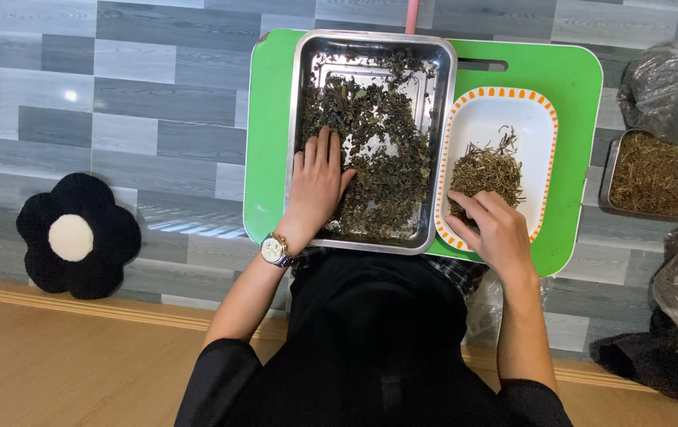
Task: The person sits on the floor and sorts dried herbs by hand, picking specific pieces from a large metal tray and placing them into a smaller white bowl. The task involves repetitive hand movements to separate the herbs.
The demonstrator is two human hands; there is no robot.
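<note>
A steel tray (304,111) full of dark dried leaves (378,150) sits on a green board (568,87). My left hand (319,182), with a watch on its wrist, lies flat on the leaves at the tray's near left, fingers apart. Right of the tray stands a white oval dish with an orange rim (485,107), holding a heap of thin dried stems (487,174). My right hand (497,225) rests on the dish's near edge, its fingers curled at the heap; whether it pinches any stems is hidden.
A second steel tray of brownish stems (655,174) stands on the floor at the right, between clear plastic bags (671,87) of dried plant matter. A black flower-shaped cushion (74,236) lies at the left. Grey tiled floor surrounds the board; wooden floor lies nearer.
</note>
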